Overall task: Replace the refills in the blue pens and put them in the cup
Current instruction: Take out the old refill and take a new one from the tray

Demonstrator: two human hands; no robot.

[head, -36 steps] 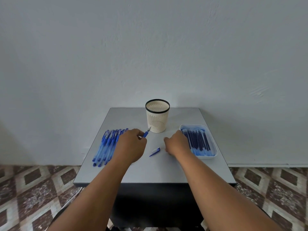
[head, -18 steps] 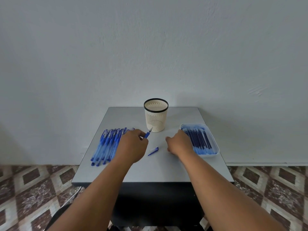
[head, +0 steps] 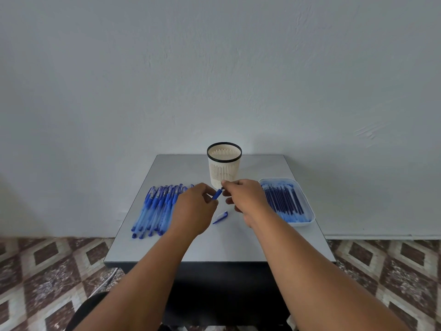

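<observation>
A person sits at a small grey desk (head: 219, 244) set against a pale wall, both bare arms reaching forward over it. The left hand (head: 194, 210) has its grip closed around a blue pen (head: 217, 194), of which only the front end shows past the fingers, slanting up and to the right. The right hand (head: 245, 199) meets that end, thumb and forefinger pinching the pen's tip (the other fingers of this hand curl loosely below). Both hands are raised a little above the desk, just in front of the cup (head: 224, 164), a cream slotted one with a black rim that stands upright near the far edge of the desk, in the middle.

A loose blue pen cap (head: 220, 217) lies on the desk just below and between the two hands, touching neither.

To the left, a row of blue pens (head: 155, 209) lies side by side on the desk, slanted, with their far ends towards the cup; the left hand hides the rightmost ones. To the right, a shallow light-blue tray (head: 307, 211) sits near the desk's right edge and holds a batch of dark blue refills (head: 282, 201) laid lengthwise, just beside the right wrist.

Beyond the desk, a floor (head: 43, 271) of brown and cream diamond tiles shows on both sides.
</observation>
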